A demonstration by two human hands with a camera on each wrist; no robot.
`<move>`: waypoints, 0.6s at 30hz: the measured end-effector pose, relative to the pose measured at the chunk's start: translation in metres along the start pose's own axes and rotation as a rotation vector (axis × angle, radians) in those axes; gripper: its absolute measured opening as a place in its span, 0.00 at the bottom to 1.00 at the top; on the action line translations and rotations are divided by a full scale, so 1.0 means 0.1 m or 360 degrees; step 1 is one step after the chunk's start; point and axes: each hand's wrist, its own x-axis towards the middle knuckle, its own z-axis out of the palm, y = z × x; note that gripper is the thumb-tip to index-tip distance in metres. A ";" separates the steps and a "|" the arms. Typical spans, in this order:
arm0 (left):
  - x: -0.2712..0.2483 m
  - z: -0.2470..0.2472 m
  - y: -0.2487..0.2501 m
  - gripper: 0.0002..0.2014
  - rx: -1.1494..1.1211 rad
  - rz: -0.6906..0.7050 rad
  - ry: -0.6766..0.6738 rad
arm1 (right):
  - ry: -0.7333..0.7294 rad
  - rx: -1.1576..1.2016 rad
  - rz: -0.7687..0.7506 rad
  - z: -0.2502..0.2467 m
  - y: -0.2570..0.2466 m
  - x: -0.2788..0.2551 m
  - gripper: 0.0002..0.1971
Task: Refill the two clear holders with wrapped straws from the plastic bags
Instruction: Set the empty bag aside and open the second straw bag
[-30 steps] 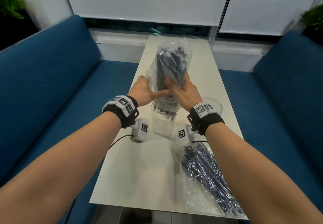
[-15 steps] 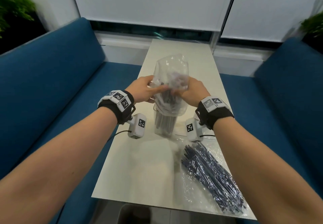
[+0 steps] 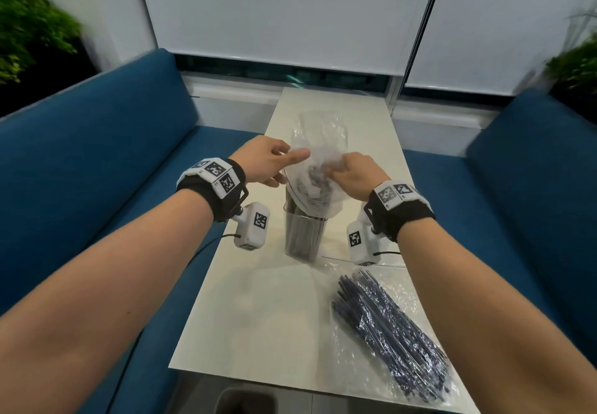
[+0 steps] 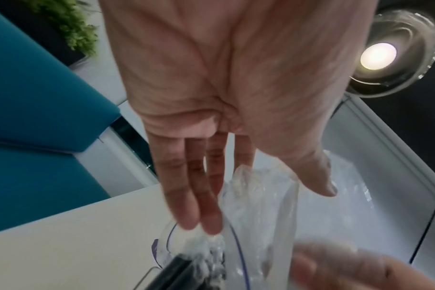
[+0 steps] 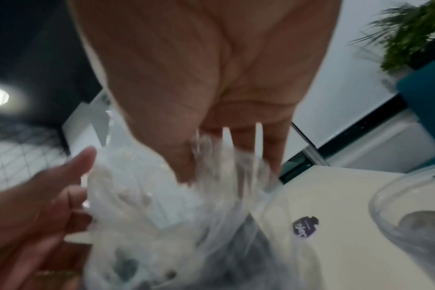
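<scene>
1. The right hand grips the crumpled clear plastic bag from its right side, fingers curled into the film; the right wrist view shows plastic bunched between those fingers.
2. The left hand is on the bag's left side with fingers spread and nearly straight, thumb stretched toward the film. In the left wrist view its fingertips appear to brush the bag, though blur makes contact hard to confirm.
3. Directly below both hands stands the clear cylindrical holder, upright on the long white table and filled with dark wrapped straws. The bag's lower end drapes over the holder's rim, with a few dark straws visible inside the film.
4. Nearer the person than the right hand, under the right forearm, a second clear plastic bag of dark blue wrapped straws lies flat on the table.
5. Just right of the right hand, the right wrist view shows a second clear round holder on the table.
</scene>
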 end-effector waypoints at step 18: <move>-0.20 -0.32 0.54 0.12 -0.0721 0.0313 0.0555 | 0.0085 0.0013 0.0052 -0.45 0.10 -0.20 0.27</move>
